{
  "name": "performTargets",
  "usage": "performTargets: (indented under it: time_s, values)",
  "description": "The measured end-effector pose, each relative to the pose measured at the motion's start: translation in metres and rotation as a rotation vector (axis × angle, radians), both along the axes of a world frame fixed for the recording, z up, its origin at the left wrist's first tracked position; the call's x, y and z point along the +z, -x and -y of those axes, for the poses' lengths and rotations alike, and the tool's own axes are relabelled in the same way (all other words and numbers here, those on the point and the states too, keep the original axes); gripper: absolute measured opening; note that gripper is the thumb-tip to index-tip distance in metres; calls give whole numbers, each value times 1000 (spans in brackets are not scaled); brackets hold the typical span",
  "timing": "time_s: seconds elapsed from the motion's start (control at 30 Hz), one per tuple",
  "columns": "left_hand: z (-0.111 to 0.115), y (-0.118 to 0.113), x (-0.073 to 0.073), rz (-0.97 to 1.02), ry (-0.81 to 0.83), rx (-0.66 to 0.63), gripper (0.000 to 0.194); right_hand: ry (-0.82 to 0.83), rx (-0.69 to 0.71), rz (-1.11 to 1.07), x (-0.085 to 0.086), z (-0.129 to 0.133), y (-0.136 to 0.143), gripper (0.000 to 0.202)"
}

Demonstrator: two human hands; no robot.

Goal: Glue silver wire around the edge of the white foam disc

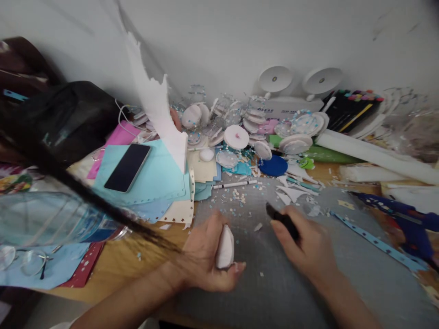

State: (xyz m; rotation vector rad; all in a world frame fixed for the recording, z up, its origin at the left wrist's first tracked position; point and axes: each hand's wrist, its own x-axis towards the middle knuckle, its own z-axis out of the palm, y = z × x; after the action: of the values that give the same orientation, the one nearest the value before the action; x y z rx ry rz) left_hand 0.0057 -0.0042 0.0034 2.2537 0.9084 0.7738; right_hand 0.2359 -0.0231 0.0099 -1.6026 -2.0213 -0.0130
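Observation:
My left hand is closed around a small white foam disc, held on edge over the grey cutting mat. To its right, my right hand grips a black utility knife, its dark tip pointing up and to the left. The knife and disc are apart. Between the hands a small pale scrap lies on the mat. Several white shavings and bits of confetti are scattered beyond. My fingers partly hide both the disc and the knife handle.
A dark phone rests on turquoise paper at left, near a plastic bottle and glasses. White discs crowd the back by the wall. A blue glue gun lies right. Dark strands cross the left view.

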Motion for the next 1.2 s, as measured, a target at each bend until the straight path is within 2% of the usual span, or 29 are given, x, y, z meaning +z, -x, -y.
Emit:
performTargets:
  time_s: [0.17, 0.27, 0.37, 0.47, 0.53, 0.63, 0.8, 0.9, 0.97, 1.1, 1.2]
  values:
    - [-4, 0, 5, -100, 63, 21, 33, 156, -417, 274, -2, -12, -30, 36]
    - [-6, -3, 7, -104, 99, 65, 33, 253, -483, 384, -11, -15, -46, 39]
    - [-8, -6, 6, -35, 183, 104, 38, 187, -394, 453, -22, -14, -58, 37]
    - [-10, -7, 4, 52, 284, 152, 49, 23, -315, 482, -26, -13, -63, 38]
    - [-11, -6, 2, 101, 336, 182, 54, -86, -286, 424, -22, -14, -61, 37]
    - [-10, -5, 0, 193, 419, 202, 43, -167, -183, 285, -10, -21, -46, 26]
    - [-13, -6, 1, 365, 596, 232, 28, -106, 83, 198, 3, -44, -5, 19]
    - [-17, -6, 3, 479, 739, 239, 27, 7, 280, 160, 0, -59, 18, 19]
    - [-17, -5, 5, 520, 820, 239, 31, 47, 350, 144, -3, -66, 28, 15]
    - [-14, -3, 10, 532, 890, 272, 34, 16, 343, 59, -4, -73, 28, 21]
    - [-10, -3, 10, 544, 952, 286, 34, -59, 245, -55, 5, -73, 17, 24]
